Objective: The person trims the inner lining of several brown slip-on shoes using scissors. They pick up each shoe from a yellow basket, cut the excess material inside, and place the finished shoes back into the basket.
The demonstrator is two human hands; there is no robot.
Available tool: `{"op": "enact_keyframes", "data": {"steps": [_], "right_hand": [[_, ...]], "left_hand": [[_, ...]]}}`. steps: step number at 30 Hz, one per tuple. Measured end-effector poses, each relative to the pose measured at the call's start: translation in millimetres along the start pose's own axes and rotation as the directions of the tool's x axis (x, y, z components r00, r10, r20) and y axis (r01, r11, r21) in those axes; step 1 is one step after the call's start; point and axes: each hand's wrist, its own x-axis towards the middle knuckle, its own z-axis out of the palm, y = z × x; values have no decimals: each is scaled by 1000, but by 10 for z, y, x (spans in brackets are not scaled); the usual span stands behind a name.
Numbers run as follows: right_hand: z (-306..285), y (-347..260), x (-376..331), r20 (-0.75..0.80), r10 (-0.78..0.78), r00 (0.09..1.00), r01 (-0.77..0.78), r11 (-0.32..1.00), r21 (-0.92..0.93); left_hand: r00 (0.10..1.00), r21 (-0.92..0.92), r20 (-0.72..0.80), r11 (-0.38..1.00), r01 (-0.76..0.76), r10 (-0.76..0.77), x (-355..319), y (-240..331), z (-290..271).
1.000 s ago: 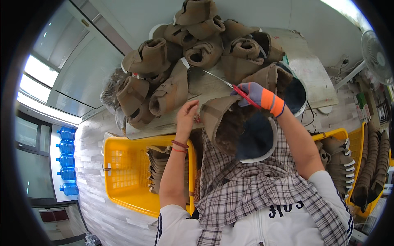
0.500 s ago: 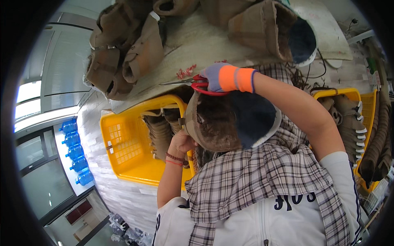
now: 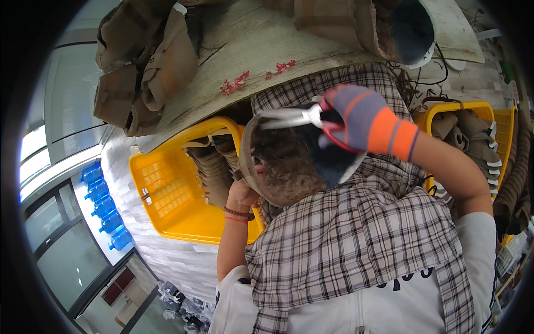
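Note:
A brown boot (image 3: 289, 167) with a furry brown and dark blue lining lies across my lap, its wide opening facing up. My bare left hand (image 3: 243, 196), with a bead bracelet on its wrist, grips the boot's left edge; a fingertip shows inside against the lining. My right hand (image 3: 364, 119), in a grey and orange glove, is closed on red-handled scissors (image 3: 311, 117). Their blades, blurred by motion, point left across the upper part of the opening. Whether they touch the lining I cannot tell. A plaid apron (image 3: 356, 234) covers my lap.
Ahead is a worn worktable (image 3: 267, 44) with small red scraps (image 3: 235, 83) near its edge. Brown boots (image 3: 169, 61) stand on it at left, another boot (image 3: 356, 25) at right. Yellow baskets hold stacked brown pieces at left (image 3: 167, 225) and right (image 3: 464, 106). Blue water bottles (image 3: 104, 206) line the wall.
My right hand has brought the scissors back toward me and to the right, from beyond the boot's far edge to over its opening. My left hand keeps its grip. The view has shifted slightly.

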Motion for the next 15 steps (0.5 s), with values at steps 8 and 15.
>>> {"op": "enact_keyframes", "data": {"steps": [8,15], "right_hand": [[76,-210,-240,252,-82,964,128,977,-170],[293,-315,-61,282,-149,948,234,924,-301]], "left_hand": [[997,-5,-11,997,-74,74,28,-40,-58],[995,-32,5,995,-95,95,21,-48,-34]]}}
